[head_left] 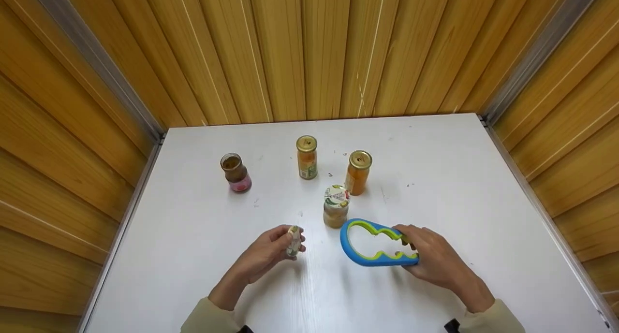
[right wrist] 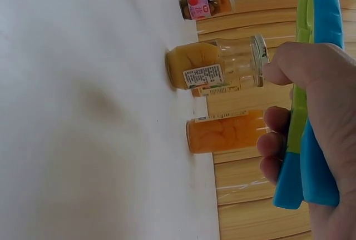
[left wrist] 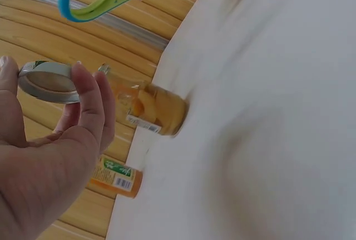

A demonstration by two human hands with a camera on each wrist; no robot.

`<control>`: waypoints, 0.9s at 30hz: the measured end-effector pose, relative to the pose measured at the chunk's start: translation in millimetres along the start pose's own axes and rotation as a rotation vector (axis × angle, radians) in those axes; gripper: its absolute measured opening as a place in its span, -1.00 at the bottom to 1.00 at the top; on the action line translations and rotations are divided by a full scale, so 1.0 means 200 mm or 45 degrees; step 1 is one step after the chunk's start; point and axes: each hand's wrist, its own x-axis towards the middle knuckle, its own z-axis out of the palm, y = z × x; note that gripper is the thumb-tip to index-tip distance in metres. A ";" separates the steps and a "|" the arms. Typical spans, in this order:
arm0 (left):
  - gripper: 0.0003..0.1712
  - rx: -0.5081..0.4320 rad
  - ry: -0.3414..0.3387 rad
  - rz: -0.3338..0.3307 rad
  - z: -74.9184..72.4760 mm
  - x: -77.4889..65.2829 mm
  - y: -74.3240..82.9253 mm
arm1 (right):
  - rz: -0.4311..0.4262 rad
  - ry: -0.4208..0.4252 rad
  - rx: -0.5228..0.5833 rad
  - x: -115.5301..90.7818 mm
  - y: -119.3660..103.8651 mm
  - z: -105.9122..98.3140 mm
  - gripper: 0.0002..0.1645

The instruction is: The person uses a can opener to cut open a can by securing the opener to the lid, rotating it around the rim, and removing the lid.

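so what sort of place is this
Probably a small work booth, though the pictures can't confirm its use: a white tabletop is boxed in by wood-look panels, with grey metal strips at the corners.

On the surface (head_left: 184, 236), the first jar (head_left: 236, 174) stands nearest the left edge, the second jar (head_left: 307, 160) nearest the back edge, the third jar (head_left: 357, 176) nearest the right edge, with the fourth jar (head_left: 335, 211) before it, slightly left. Nearer the front edge, the lid (head_left: 294, 242) is in the left hand (head_left: 267, 253), the jar opener (head_left: 381, 261) in the right hand (head_left: 431, 256).
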 end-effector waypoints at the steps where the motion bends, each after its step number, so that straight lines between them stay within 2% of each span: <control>1: -0.43 0.034 0.022 0.011 -0.02 -0.01 0.01 | -0.004 0.014 -0.005 0.00 0.01 0.00 -0.13; 7: -0.43 0.274 0.208 0.041 -0.12 -0.07 0.05 | 0.050 0.033 -0.057 -0.03 0.07 -0.04 -0.09; 12: -0.38 0.327 0.356 0.055 -0.18 -0.10 0.10 | 0.080 0.063 -0.087 -0.06 0.12 -0.08 -0.09; 15: -0.40 0.341 0.426 0.066 -0.21 -0.11 0.12 | 0.089 0.081 -0.089 -0.08 0.15 -0.10 -0.09; 18: -0.42 0.405 0.501 0.082 -0.25 -0.10 0.12 | 0.098 0.082 -0.087 -0.09 0.18 -0.11 -0.09; 27: -0.31 0.774 0.744 0.127 -0.37 -0.12 0.15 | 0.148 0.070 -0.135 -0.10 0.24 -0.14 -0.10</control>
